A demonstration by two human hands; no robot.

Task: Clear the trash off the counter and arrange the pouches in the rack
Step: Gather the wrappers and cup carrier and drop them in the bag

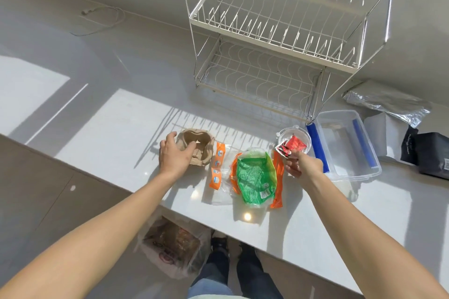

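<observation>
A crumpled brown paper cup carrier (199, 143) lies on the white counter (121, 124); my left hand (173, 154) grips its near left side. My right hand (300, 164) pinches small red and black sauce packets (290, 147) just above a clear round lid (295, 137). Between my hands lie a clear wrapper with an orange strip (217, 165) and a green and orange plastic bag (257, 178). The white two-tier wire rack (274, 39) stands behind them with both tiers bare. A silver foil pouch (388, 102) and a black pouch (430, 153) lie at the right.
A clear plastic tub with blue handles (345, 143) sits to the right of the rack's foot. On the floor below the counter's edge stands a plastic bag holding brown trash (172, 245). A white cable (102, 22) lies far back on the left.
</observation>
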